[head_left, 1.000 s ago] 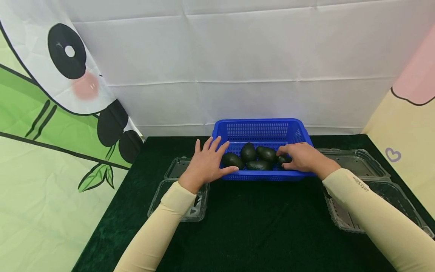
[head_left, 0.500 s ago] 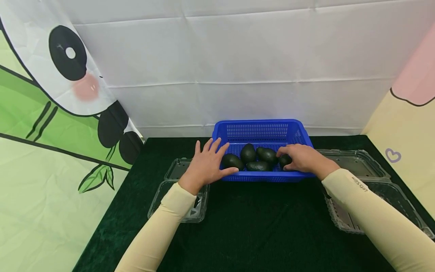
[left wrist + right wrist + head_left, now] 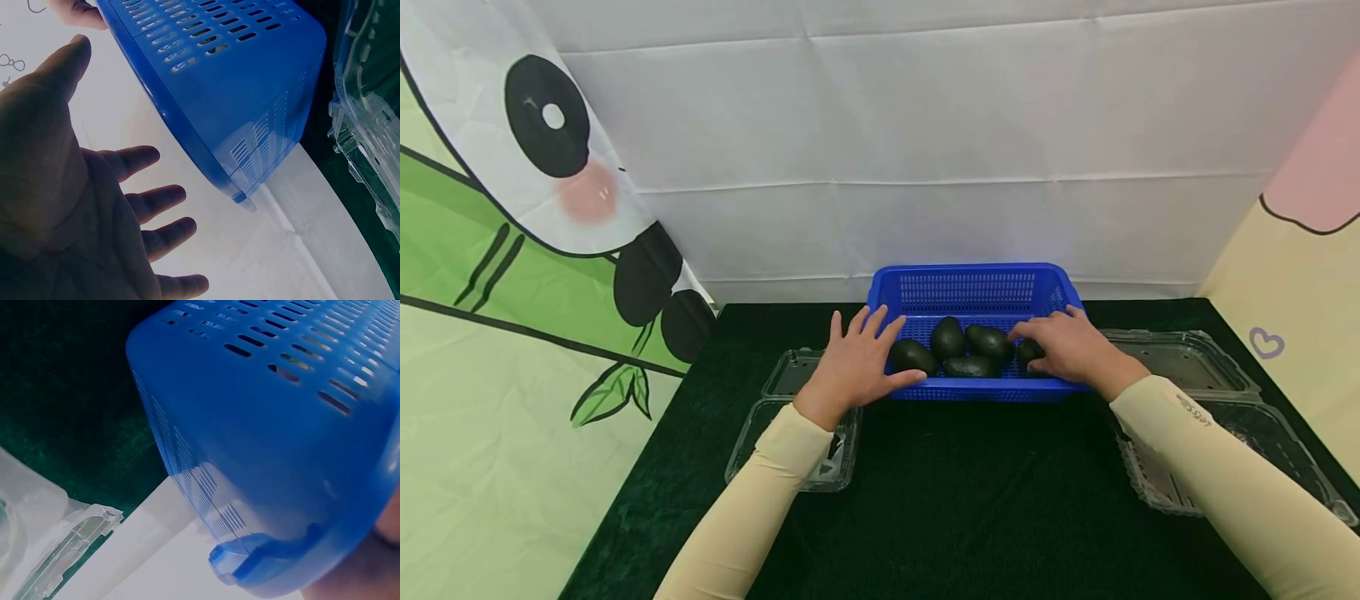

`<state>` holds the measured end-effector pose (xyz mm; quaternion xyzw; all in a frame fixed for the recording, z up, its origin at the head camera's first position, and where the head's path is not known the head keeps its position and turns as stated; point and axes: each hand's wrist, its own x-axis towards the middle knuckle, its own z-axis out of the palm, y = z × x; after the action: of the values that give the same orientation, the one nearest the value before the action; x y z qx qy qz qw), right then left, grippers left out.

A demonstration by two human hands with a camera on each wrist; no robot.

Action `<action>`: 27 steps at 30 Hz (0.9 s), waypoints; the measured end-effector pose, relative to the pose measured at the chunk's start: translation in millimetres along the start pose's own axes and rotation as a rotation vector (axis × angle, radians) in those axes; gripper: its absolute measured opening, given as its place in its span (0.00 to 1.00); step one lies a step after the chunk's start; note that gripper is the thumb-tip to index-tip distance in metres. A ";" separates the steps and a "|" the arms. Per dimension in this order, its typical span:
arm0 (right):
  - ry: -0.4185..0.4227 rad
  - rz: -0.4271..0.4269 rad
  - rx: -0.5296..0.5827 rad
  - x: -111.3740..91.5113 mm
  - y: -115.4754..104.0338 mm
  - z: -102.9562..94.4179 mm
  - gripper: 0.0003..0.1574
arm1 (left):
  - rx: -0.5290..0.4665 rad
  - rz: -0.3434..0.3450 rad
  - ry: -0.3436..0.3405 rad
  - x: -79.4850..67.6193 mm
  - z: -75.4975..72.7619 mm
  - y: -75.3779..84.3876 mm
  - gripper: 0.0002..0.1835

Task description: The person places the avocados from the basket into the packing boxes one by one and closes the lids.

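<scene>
Several dark green avocados lie in a blue plastic basket at the far middle of the table. My right hand reaches over the basket's right end, its thumb and fingers curved round the rightmost avocado, one finger lifted. My left hand hovers at the basket's left end with fingers spread, near an avocado, holding nothing. In the left wrist view its palm faces the basket wall, apart from it. The right wrist view shows mostly basket wall; the avocado is hidden there.
An open clear clamshell box stands at left, partly under my left arm. A larger open clear clamshell box lies at right, partly behind my right sleeve. Dark green cloth covers the table; a white sheet hangs behind.
One finger of my right hand has lifted away, and slightly more of the rightmost avocado shows. My left hand and the basket stay where they were.
</scene>
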<state>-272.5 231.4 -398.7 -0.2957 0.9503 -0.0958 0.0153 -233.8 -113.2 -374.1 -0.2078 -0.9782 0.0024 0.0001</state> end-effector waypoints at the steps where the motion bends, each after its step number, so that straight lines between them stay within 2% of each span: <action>1: 0.004 -0.001 -0.004 0.0 0.2 0.1 0.28 | -0.001 0.000 0.000 -0.3 -0.4 0.1 0.52; 18: 0.036 -0.011 -0.036 -1.5 -0.8 1.3 0.23 | -0.011 0.008 0.012 -1.6 0.5 -0.5 0.52; 27: 0.018 0.031 -0.029 -0.1 -1.2 2.3 0.23 | -0.011 0.003 0.017 -1.7 3.2 -1.4 0.52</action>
<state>-271.5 230.1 -400.7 -0.2802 0.9562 -0.0845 0.0041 -232.9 -115.2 -377.3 -0.2094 -0.9778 -0.0047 0.0073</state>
